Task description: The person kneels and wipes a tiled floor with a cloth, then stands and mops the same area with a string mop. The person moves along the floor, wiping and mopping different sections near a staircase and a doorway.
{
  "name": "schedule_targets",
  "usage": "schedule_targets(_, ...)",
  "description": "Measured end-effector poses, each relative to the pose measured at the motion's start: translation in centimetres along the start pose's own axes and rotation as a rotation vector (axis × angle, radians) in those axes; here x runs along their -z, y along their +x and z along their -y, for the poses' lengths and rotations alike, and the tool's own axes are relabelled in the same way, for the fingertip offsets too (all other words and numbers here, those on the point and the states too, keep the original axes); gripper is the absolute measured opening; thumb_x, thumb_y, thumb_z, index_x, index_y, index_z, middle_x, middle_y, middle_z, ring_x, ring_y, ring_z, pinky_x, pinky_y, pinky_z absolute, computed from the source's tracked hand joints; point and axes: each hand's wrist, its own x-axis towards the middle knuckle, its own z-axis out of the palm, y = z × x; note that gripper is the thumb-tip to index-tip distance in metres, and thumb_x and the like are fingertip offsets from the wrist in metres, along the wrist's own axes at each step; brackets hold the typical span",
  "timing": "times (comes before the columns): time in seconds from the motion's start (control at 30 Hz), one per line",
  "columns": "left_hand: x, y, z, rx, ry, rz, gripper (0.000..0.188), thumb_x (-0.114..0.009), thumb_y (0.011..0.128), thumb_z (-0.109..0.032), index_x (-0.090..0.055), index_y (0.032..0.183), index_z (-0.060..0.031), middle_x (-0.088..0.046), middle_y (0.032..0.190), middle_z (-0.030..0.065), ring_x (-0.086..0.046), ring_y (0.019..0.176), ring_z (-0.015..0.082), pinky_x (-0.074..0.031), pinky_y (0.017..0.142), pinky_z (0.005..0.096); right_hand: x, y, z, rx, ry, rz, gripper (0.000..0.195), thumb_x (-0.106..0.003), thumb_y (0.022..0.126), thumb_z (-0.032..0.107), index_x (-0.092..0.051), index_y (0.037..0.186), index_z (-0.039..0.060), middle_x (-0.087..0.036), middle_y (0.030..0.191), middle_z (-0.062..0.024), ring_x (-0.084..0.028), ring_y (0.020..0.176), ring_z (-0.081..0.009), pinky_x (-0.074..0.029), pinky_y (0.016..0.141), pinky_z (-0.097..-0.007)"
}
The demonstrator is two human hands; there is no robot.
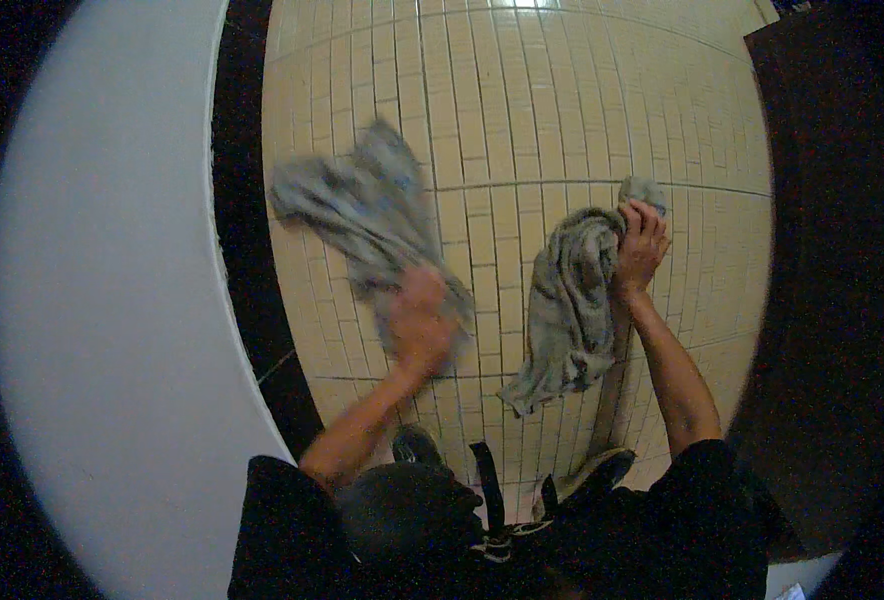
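Note:
My left hand, blurred by motion, is on the near end of a grey cloth, with its fingers closed over the fabric. That cloth spreads away from the hand toward the left over the tiled floor. Farther right, my right hand grips the far end of a second grey cloth. A bunched bit of fabric sticks out beyond its fingertips. The rest of this cloth lies in crumpled folds to the left of the hand and trails back toward me.
A white wall with a dark baseboard runs along the left. On the right is a dark brown surface. My shoes stand on the floor close below, and dark straps hang from my front.

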Motion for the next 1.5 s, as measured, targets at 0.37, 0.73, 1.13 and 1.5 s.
schedule_targets(0.37, -0.6, 28.0, 0.0, -0.373, -0.303, 0.05, 0.066, -0.053, 0.089, -0.026, -0.028, 0.148, -0.0112, -0.021, 0.156, 0.0072, -0.02, 0.144, 0.0281, -0.026, 0.114, 0.0388, 0.1, 0.4, -0.4, 0.019, -0.008, 0.043, 0.04, -0.063, 0.077, 0.023, -0.056, 0.117, 0.0202, -0.051, 0.124, -0.0029, -0.045, 0.122, -0.0277, -0.032, 0.1, -0.05)
schedule_targets(0.73, 5.0, 35.2, 25.3, 0.158, 0.299, -0.42, 0.06, -0.052, 0.091, -0.035, -0.037, 0.143, -0.0077, -0.034, 0.15, 0.012, -0.032, 0.137, 0.0309, -0.034, 0.108, 0.0417, 0.3, 1.0, -0.2, 0.068, 0.051, 0.033, 0.041, -0.055, 0.084, 0.041, -0.056, 0.118, 0.0174, -0.051, 0.124, -0.0058, -0.045, 0.12, -0.0295, -0.032, 0.097, -0.0507)
schedule_targets(1.13, 5.8, 19.6, 17.3, 0.272, 0.29, -0.349, 0.062, -0.05, 0.094, -0.03, -0.029, 0.146, -0.0026, -0.029, 0.152, 0.015, -0.034, 0.135, 0.0355, -0.036, 0.104, 0.0457, 1.4, 0.0, -0.5, 0.04, 0.011, -0.003, 0.038, -0.058, 0.082, 0.032, -0.056, 0.117, 0.0168, -0.051, 0.122, -0.0042, -0.045, 0.121, -0.0297, -0.033, 0.098, -0.051)
schedule_targets(1.5, 6.2, -8.8, 8.9, 0.424, 0.143, -0.024, 0.069, -0.052, 0.091, -0.024, -0.022, 0.148, -0.001, -0.016, 0.157, 0.0139, -0.025, 0.139, 0.0364, -0.024, 0.111, 0.0477, -0.5, 0.8, -1.1, 0.018, -0.189, -0.104, 0.035, -0.055, 0.085, 0.014, -0.055, 0.12, 0.0202, -0.051, 0.125, -0.0003, -0.047, 0.12, -0.0267, -0.039, 0.093, -0.0507)
